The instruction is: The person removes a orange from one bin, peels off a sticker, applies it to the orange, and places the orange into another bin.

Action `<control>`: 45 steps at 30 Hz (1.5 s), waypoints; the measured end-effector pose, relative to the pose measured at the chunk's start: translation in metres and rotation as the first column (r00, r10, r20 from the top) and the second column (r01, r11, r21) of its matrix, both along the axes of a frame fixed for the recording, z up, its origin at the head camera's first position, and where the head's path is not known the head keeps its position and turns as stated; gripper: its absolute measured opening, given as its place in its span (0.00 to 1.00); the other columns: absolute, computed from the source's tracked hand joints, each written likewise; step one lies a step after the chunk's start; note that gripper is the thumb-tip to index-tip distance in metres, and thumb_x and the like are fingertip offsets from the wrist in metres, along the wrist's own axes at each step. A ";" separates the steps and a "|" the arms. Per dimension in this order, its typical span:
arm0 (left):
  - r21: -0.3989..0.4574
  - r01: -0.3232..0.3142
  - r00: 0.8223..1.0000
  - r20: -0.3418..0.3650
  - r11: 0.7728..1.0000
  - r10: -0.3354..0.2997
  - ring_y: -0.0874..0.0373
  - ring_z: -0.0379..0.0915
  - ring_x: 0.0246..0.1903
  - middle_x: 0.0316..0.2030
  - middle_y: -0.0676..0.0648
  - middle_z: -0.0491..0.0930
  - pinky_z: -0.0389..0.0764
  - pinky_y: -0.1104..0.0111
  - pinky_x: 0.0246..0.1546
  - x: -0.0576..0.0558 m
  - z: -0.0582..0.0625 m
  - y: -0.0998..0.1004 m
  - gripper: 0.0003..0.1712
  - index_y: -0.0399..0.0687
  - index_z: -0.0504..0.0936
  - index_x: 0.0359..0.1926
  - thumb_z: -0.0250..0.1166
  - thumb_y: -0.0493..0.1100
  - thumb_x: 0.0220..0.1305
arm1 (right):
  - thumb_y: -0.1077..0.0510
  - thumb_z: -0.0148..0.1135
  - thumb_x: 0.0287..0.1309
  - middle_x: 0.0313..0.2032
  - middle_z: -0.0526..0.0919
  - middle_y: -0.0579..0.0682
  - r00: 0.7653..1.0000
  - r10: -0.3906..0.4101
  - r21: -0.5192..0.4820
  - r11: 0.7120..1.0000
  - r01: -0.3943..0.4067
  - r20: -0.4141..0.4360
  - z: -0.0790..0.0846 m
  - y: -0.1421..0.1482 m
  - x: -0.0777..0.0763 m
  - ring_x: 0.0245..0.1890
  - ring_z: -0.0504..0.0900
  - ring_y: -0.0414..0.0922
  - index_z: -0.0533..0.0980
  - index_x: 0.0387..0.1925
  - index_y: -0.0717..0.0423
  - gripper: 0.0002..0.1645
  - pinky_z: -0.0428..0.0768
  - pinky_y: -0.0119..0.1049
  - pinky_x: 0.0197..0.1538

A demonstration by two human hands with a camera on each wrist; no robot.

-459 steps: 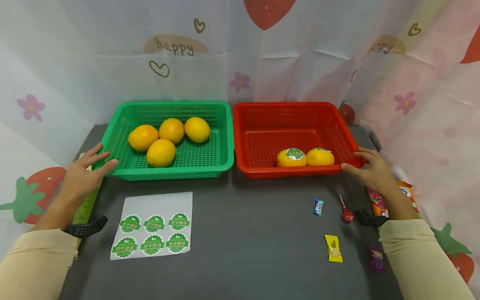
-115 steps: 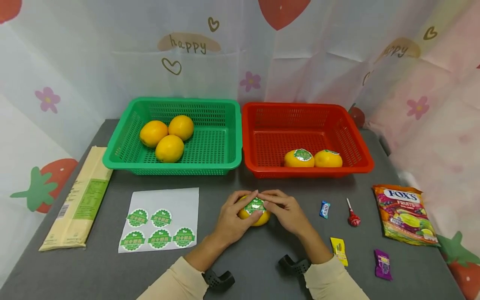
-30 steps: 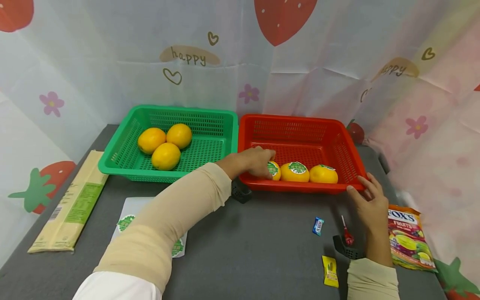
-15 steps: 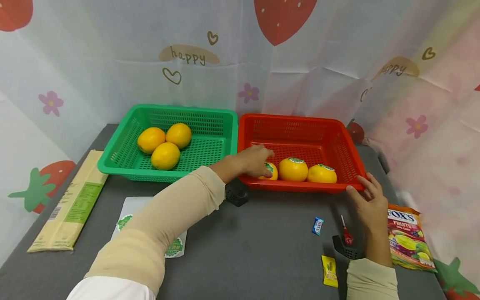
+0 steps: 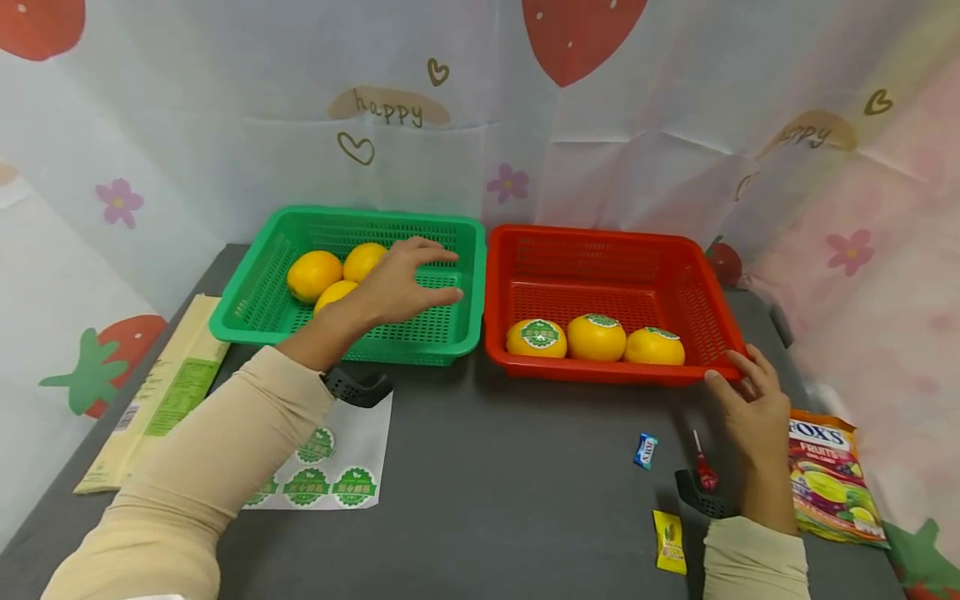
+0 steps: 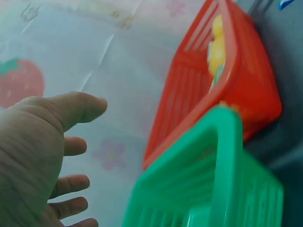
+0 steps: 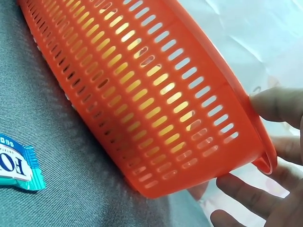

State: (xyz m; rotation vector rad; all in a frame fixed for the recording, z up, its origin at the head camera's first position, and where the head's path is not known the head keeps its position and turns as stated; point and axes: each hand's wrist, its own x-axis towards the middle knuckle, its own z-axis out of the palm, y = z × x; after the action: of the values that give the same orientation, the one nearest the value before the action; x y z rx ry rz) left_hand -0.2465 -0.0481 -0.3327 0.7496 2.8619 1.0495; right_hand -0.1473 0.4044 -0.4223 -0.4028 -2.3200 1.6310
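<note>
My left hand [image 5: 401, 287] hovers over the green basket [image 5: 468, 321], fingers spread and thumb apart, holding nothing. Three oranges [image 5: 313, 276] lie at that basket's left, two partly hidden by the hand. Beside it is the red basket [image 5: 585, 292], with an orange [image 5: 536, 340], a second orange [image 5: 596, 340] and a third orange [image 5: 654, 347] lined along its front wall. All three carry green-and-white stickers [image 5: 540, 334]. My right hand [image 5: 759, 417] holds the red basket's front right corner; in the right wrist view its thumb [image 7: 277, 104] and fingers lie around the rim.
A white sheet [image 5: 375, 417] of green stickers lies under the left forearm. Left of it is a long pale packet [image 5: 180, 383]. At right lie a blue candy [image 5: 646, 451], a lollipop [image 5: 707, 475], a yellow candy [image 5: 670, 542] and a FOX'S bag [image 5: 828, 475].
An orange has gone from the green basket, between both hands with a sticker on it, into the red basket. My left hand has let go of it and moved left over the green basket.
</note>
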 end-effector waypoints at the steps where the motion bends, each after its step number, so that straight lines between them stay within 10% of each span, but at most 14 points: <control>1: 0.014 -0.019 1.000 -0.003 1.000 0.019 0.43 0.57 0.63 0.63 0.40 0.66 0.60 0.48 0.60 0.002 0.001 -0.008 0.32 0.44 0.76 0.62 0.68 0.53 0.59 | 0.52 0.63 0.63 0.71 0.57 0.43 1.000 -0.003 0.001 1.000 0.003 -0.001 0.000 0.001 0.000 0.65 0.65 0.54 0.69 0.67 0.55 0.33 0.71 0.26 0.50; 11: 0.113 -0.177 0.984 0.009 0.978 0.177 0.41 0.48 0.67 0.67 0.42 0.62 0.59 0.42 0.58 0.020 -0.002 -0.061 0.34 0.44 0.74 0.64 0.68 0.53 0.60 | 0.50 0.63 0.63 0.71 0.57 0.42 1.000 -0.013 0.036 0.999 0.012 0.005 -0.004 0.003 0.006 0.65 0.65 0.55 0.69 0.67 0.55 0.33 0.71 0.29 0.52; 21: 0.153 -0.367 0.930 0.021 0.918 0.368 0.37 0.43 0.69 0.68 0.38 0.60 0.48 0.35 0.59 0.045 -0.011 -0.128 0.35 0.39 0.73 0.64 0.66 0.54 0.62 | 0.48 0.62 0.63 0.71 0.57 0.42 1.000 -0.003 0.044 0.999 0.002 0.019 -0.004 0.000 0.007 0.65 0.64 0.56 0.68 0.67 0.53 0.34 0.72 0.29 0.51; 45: 0.142 -0.520 0.853 0.031 0.842 0.521 0.36 0.41 0.70 0.70 0.34 0.55 0.45 0.39 0.63 0.072 -0.075 -0.207 0.36 0.30 0.67 0.65 0.62 0.51 0.67 | 0.50 0.63 0.62 0.72 0.55 0.44 0.999 0.041 -0.023 0.999 -0.040 0.027 0.006 0.009 -0.001 0.67 0.61 0.57 0.68 0.67 0.55 0.34 0.72 0.24 0.47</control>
State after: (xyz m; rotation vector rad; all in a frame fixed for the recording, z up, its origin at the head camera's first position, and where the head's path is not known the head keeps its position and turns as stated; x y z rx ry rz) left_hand -0.1750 -0.2552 -0.4081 -0.0558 3.0990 1.3078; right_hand -0.1485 0.4137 -0.4167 -0.3876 -2.3465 1.6819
